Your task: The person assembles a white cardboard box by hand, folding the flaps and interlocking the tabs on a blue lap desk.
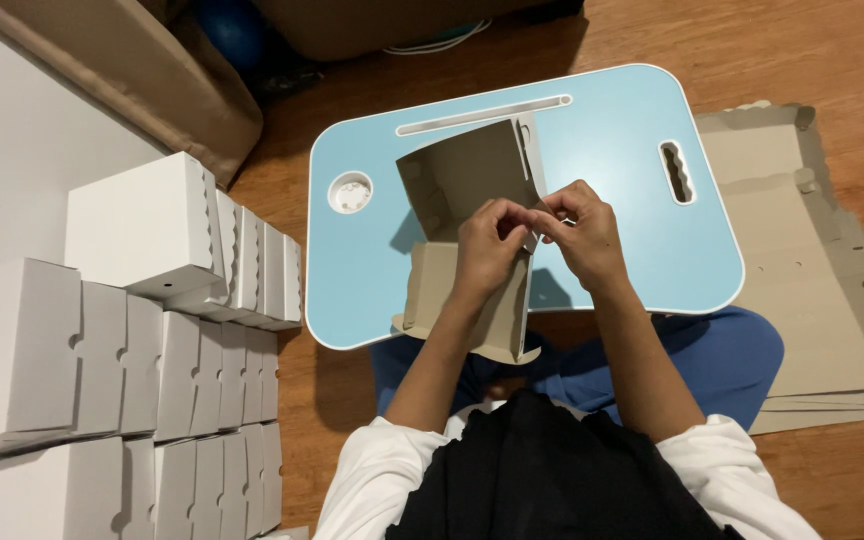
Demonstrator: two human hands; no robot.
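half-folded grey-brown cardboard box (472,200), flaps raised, tilted over the blue lap table's near edge.

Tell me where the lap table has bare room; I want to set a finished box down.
Free: the lap table right of both hands, around its handle slot. Crowded: the half-folded carton fills the middle; stacked white boxes cover the floor left.

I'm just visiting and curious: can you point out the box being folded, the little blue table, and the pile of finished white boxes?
Half-folded cardboard box (467,175), head view: its upright brown panel.
Blue lap table (612,130), head view: bare top.
Finished white boxes (137,220), head view: topmost box's face.
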